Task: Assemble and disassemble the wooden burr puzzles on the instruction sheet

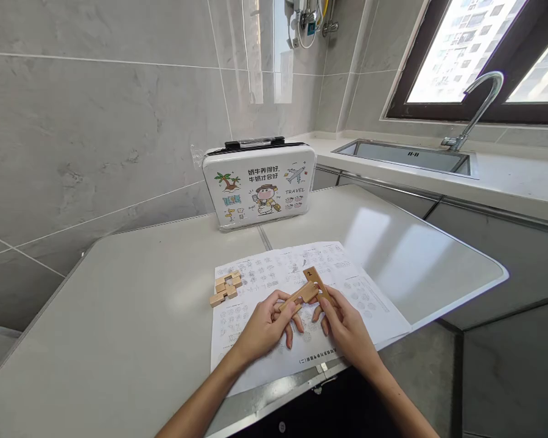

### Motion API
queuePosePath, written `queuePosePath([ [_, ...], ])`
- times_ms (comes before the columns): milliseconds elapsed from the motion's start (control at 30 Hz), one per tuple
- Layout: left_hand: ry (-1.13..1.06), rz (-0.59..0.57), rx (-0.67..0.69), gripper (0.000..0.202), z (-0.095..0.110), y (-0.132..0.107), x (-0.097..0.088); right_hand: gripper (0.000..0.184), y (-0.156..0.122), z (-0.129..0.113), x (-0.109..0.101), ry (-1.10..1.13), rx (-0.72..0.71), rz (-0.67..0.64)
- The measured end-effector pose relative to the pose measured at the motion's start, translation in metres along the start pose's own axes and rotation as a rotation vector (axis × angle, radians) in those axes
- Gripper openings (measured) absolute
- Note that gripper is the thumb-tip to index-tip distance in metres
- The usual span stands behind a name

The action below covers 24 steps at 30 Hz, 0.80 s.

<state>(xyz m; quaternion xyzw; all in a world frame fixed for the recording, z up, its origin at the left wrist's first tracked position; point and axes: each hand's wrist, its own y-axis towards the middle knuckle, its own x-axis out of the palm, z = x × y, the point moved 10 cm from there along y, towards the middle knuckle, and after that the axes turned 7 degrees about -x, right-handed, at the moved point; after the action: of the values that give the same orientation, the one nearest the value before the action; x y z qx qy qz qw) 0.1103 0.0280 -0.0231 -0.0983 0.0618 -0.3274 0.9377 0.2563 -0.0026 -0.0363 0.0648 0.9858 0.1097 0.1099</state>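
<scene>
My left hand (pixel 268 323) is closed on a notched wooden puzzle piece (pixel 296 298), its thumb on top. Between thumb and fingers, my right hand (pixel 346 325) grips another wooden puzzle piece (pixel 317 281), marked "2" near its far end. The two pieces touch or overlap where they meet; I cannot tell whether they interlock. Both hands are over a printed instruction sheet (pixel 251 365) covered in small line drawings. Several more notched wooden pieces (pixel 228 291) lie together on the sheet's left edge.
A white cartoon-printed case (pixel 260 188) in clear plastic stands at the back of the folding table (pixel 119 304). To the right are a counter with a sink (pixel 402 157) and a tall faucet (pixel 481 109). A grey tiled wall (pixel 95 121) runs behind the table.
</scene>
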Motion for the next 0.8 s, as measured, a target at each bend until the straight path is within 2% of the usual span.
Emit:
queuePosePath([
  [333,0.072,0.019,-0.019,0.035,0.001,0.000,0.001,0.049,-0.004,-0.005,-0.001,-0.057,-0.024,0.026],
  [800,0.087,0.024,-0.003,0.034,-0.001,-0.001,-0.001,0.047,-0.006,-0.018,-0.003,-0.177,-0.149,0.057],
])
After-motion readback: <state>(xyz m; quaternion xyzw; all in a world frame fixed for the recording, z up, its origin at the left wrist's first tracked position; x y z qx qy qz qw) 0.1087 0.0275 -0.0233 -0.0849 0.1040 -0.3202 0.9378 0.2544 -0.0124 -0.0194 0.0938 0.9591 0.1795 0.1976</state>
